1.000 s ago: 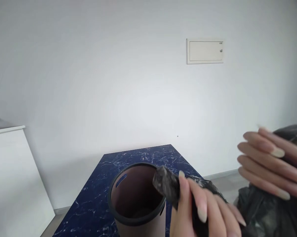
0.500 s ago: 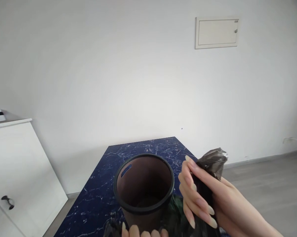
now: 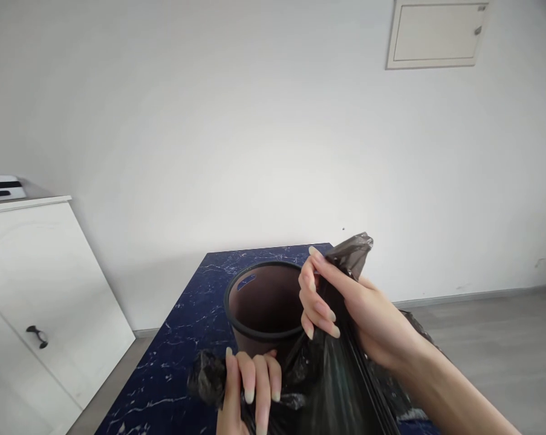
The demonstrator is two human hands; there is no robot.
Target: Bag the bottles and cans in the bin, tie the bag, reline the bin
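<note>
Both hands grip a black plastic bag [image 3: 340, 380], which hangs bunched in front of me at the lower middle. My left hand [image 3: 254, 386] is closed round one part of it, with a crumpled end sticking out to the left. Higher and to the right, my right hand [image 3: 331, 296] has its fingers wrapped round another gathered part, whose tip pokes up above the thumb. Behind the hands a brown bin [image 3: 266, 296] with a dark rim and a slot handle stands upright on the table. My right hand and the bag cover its right side.
The blue marble-patterned table [image 3: 177, 344] reaches to the white wall [image 3: 231, 121]. A white cabinet [image 3: 37, 278] with a dark handle stands at the left, with a white and black object [image 3: 3, 187] on top. Grey floor [image 3: 490, 338] shows at the right.
My left hand has risen into fuller view with its part of the bag. The right hand has moved left and up, nearer the left one, overlapping the bin. The view has shifted slightly.
</note>
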